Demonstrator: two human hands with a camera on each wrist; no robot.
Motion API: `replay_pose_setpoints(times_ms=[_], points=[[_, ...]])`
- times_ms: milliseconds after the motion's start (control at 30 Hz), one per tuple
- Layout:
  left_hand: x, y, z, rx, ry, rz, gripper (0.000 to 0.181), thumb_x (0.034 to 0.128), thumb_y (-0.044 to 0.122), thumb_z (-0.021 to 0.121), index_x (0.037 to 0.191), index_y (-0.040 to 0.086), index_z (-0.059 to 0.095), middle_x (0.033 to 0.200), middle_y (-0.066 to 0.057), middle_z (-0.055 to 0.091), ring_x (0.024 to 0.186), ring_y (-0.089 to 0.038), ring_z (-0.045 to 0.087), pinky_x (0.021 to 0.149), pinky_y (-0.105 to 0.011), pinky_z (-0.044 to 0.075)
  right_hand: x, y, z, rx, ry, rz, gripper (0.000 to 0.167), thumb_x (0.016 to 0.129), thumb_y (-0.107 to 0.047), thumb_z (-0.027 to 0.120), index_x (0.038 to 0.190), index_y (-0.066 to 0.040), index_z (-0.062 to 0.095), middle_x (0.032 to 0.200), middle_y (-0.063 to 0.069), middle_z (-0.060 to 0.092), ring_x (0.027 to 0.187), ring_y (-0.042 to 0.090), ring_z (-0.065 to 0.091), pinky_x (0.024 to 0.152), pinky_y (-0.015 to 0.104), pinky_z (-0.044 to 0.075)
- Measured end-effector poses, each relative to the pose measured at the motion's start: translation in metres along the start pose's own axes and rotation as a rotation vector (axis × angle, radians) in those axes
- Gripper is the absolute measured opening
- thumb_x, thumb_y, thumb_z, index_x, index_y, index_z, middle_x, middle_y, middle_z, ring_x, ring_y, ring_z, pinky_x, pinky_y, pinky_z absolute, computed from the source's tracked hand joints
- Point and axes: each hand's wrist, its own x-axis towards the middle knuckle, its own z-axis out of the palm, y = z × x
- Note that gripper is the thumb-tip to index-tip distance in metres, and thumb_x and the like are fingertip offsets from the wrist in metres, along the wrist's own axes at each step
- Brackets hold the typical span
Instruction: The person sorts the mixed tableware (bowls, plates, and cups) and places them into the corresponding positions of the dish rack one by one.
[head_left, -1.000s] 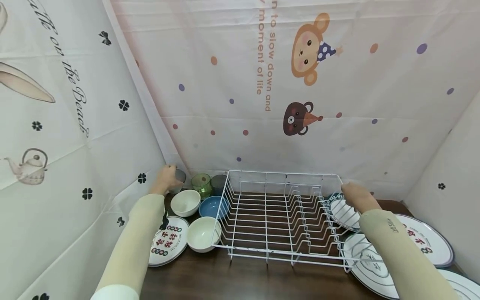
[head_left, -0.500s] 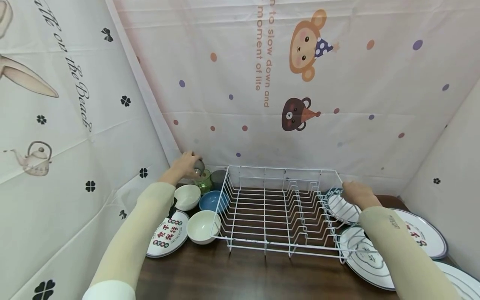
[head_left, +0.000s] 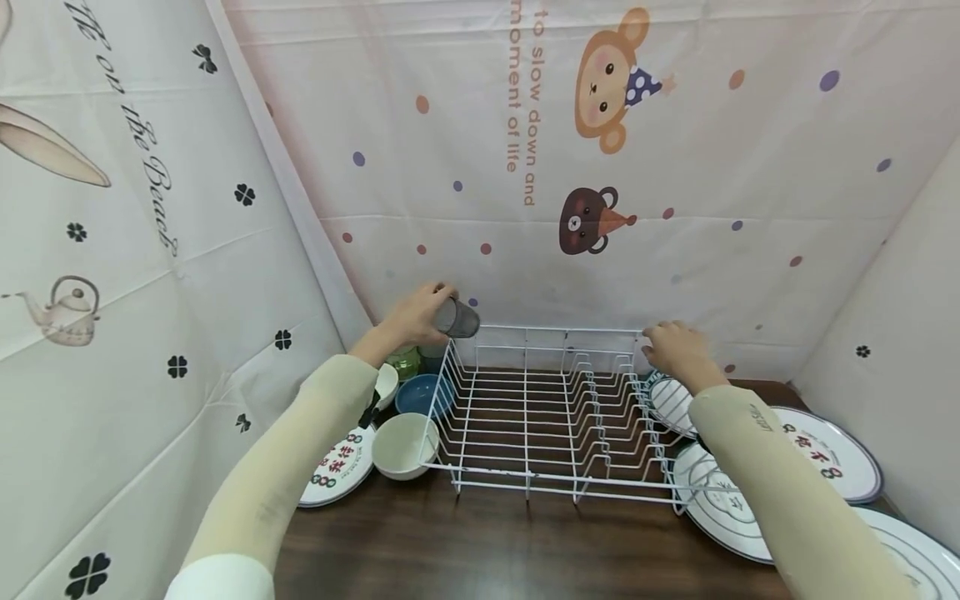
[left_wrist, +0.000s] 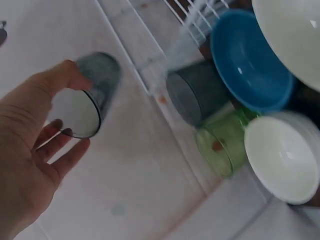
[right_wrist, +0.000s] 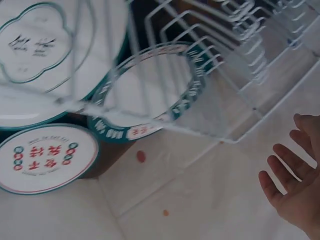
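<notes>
My left hand [head_left: 415,317] holds a grey see-through glass [head_left: 459,319], tilted on its side, above the back left corner of the white wire dish rack [head_left: 526,400]. In the left wrist view the thumb and fingers curl round the rim of that glass [left_wrist: 102,75]. My right hand [head_left: 677,350] hovers by the rack's back right corner. Seen from the right wrist, its fingers [right_wrist: 285,167] are loosely spread, hold nothing and stand apart from the wire.
Left of the rack stand a green glass [left_wrist: 220,145], another grey glass [left_wrist: 192,95], a blue bowl [head_left: 422,394], white bowls [head_left: 405,446] and patterned plates [head_left: 341,471]. Several larger plates [head_left: 828,454] lie on the right. A printed cloth wall [head_left: 420,183] rises behind.
My left hand has lifted the grey glass from the back left and carried it rightward to the rack's corner. My right hand has let go of the rack's right rim and moved back and left.
</notes>
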Motion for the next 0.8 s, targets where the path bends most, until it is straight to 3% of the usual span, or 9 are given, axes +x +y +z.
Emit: replay_pose_setpoints(times_ms=[167,333,433,567,667,800], points=[[0.010,0.018,0.011,-0.181,0.091,0.118,0.082,0.0736,0.017,0.091,0.139,0.004,0.045,0.138,-0.018,0.047,0.126,-0.035,0.052,0.104,-0.050,0.051,0.018,-0.034,-0.009,0.185,0.015,-0.039,0.041,0.103,-0.018,0.055,0.134,0.008,0.060,0.133,0.032,0.062,0.122,0.051,0.060,0.103,0.062,0.050],[0.018,0.041,0.022,-0.298,0.128,0.154,0.083,0.0697,0.010,0.091,0.137,0.001,0.043,0.135,-0.018,0.046,0.119,-0.031,0.051,0.104,-0.043,0.052,0.031,-0.071,-0.020,0.485,0.070,-0.117,0.044,0.108,-0.019,0.046,0.136,0.013,0.057,0.129,0.034,0.064,0.117,0.050,0.064,0.102,0.058,0.053],[0.022,0.054,0.030,-0.372,0.135,0.163,0.082,0.0678,0.008,0.091,0.134,0.001,0.043,0.132,-0.018,0.046,0.116,-0.030,0.051,0.100,-0.041,0.055,0.035,-0.089,-0.026,0.797,0.002,-0.127,0.051,0.112,-0.025,0.038,0.145,0.013,0.046,0.138,0.035,0.057,0.124,0.050,0.060,0.101,0.056,0.054],[0.027,0.065,0.041,-0.479,0.130,0.159,0.078,0.0689,0.005,0.088,0.131,0.000,0.041,0.129,-0.018,0.044,0.116,-0.029,0.048,0.099,-0.041,0.057,0.037,-0.105,-0.032,1.213,-0.186,-0.089,0.061,0.113,-0.035,0.032,0.158,0.007,0.026,0.155,0.035,0.036,0.139,0.051,0.047,0.104,0.053,0.053],[0.029,0.069,0.045,-0.545,0.120,0.137,0.076,0.0715,0.003,0.085,0.132,-0.002,0.039,0.128,-0.018,0.042,0.118,-0.030,0.046,0.102,-0.043,0.056,0.038,-0.112,-0.036,1.328,-0.259,-0.094,0.064,0.112,-0.036,0.035,0.160,0.005,0.022,0.158,0.032,0.031,0.140,0.050,0.046,0.106,0.053,0.052],[0.030,0.071,0.047,-0.633,0.109,0.103,0.075,0.0738,0.001,0.083,0.132,-0.003,0.036,0.129,-0.019,0.039,0.119,-0.031,0.044,0.104,-0.043,0.056,0.039,-0.115,-0.039,1.362,-0.278,-0.090,0.064,0.111,-0.033,0.043,0.159,0.004,0.024,0.153,0.031,0.037,0.135,0.046,0.051,0.109,0.050,0.050]])
